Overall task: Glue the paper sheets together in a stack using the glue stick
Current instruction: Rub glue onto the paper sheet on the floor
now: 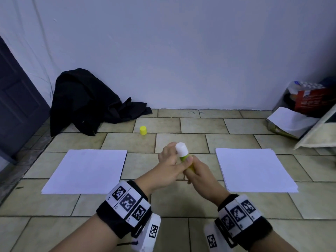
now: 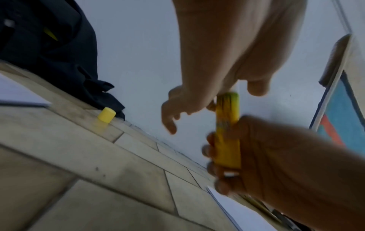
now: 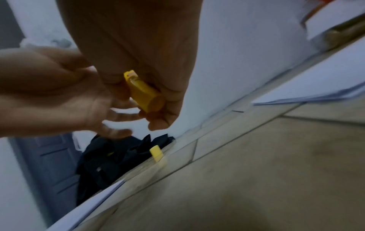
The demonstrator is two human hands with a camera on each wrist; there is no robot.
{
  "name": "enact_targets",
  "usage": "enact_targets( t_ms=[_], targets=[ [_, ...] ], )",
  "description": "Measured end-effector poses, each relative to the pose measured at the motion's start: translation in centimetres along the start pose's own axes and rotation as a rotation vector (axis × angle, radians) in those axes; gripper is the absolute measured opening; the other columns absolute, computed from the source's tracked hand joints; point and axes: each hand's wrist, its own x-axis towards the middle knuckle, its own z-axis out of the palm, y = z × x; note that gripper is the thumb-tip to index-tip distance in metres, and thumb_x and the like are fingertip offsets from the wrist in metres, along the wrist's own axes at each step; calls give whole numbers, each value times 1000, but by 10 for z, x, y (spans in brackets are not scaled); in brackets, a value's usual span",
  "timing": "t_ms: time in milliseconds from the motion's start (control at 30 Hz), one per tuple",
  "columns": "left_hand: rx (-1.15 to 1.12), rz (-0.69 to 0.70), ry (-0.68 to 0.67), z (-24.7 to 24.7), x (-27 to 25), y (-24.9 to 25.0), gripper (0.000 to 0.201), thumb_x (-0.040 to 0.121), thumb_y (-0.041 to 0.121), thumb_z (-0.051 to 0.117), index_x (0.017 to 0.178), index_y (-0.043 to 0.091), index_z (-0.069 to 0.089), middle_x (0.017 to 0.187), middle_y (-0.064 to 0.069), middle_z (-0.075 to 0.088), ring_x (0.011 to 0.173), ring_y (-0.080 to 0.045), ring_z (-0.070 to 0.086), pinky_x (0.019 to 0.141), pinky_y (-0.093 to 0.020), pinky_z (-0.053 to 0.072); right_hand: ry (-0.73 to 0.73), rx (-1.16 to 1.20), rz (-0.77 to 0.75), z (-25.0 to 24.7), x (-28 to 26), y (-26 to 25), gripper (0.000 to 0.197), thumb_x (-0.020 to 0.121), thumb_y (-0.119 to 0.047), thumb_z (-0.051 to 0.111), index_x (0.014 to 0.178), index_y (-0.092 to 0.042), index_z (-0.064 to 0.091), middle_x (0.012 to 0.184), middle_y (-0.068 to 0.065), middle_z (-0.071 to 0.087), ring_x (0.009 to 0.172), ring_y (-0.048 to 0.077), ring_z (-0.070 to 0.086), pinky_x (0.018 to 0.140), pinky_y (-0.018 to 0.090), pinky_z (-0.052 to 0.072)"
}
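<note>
Glue stick in both hands' grip, tiled floor; white wall

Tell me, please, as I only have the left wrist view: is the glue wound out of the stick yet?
Observer: Yes. The head view shows a white glue plug standing out of the glue stick. The left hand holds the stick near its top and the right hand holds it lower down.
Operator: Thank you. Where does the paper lie?
Observer: The left paper and the right paper stack lie apart on the floor, either side of the hands.
Operator: Is the tube's base covered?
Observer: No. The right wrist view shows its flat bottom end bare.
</note>
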Motion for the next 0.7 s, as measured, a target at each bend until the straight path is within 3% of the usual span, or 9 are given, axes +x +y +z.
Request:
enact_targets(
  t_ms=[67,100,167,267,333,433,567,700],
  targets=[
    [106,-27,20,-8,-3,-4,59,88,56,54,130,24,27,150,5,8,139,-10,2,113,-26,12,90,-26,148,-22,7,15,12,94,-12,49,82,-14,46,76,2,51,69,18,47,68,43,45],
    [149,-48,13,-14,-4,-10,68,76,67,55,124,28,27,150,6,9,137,-9,3,116,-34,13,141,-53,220,-35,9,23,12,92,-11,51,81,-13,45,76,4,50,70,20,47,67,39,43],
    [237,-103,11,-31,-10,-23,79,63,72,55,125,31,29,150,7,9,137,-7,2,117,-41,14,231,-151,328,-63,12,37,9,88,-11,55,88,-8,47,81,8,50,74,23,47,66,32,37],
    [350,-172,83,-60,-16,-48,67,85,42,68,138,23,32,155,4,9,141,-14,-1,117,-37,13,233,-250,414,-88,10,52,14,87,-11,59,92,-4,47,84,7,50,76,22,47,60,29,32],
    [373,-220,136,-80,-20,-63,70,86,33,68,142,19,29,156,1,12,142,-17,1,115,-35,14,177,-267,472,-93,9,61,15,87,-11,58,86,-7,44,81,7,47,71,19,44,59,28,31],
    [442,-347,194,-105,-25,-84,85,84,35,72,148,13,21,158,-5,12,144,-22,1,115,-35,14,169,-202,505,-96,8,68,15,86,-7,58,81,-9,44,80,7,46,71,20,43,63,30,31],
    [654,-569,79,-123,-33,-116,107,81,51,69,153,10,2,161,-6,-2,146,-30,-13,119,-38,3,170,-175,484,-96,6,69,16,85,-5,59,81,-10,45,79,6,46,73,20,43,61,29,31],
    [633,-579,94,-132,-38,-143,111,71,52,78,153,20,11,161,0,10,147,-30,9,118,-42,15,177,-186,464,-94,6,70,15,85,-8,61,88,-7,46,80,4,46,75,20,44,61,27,32]
  ],
)
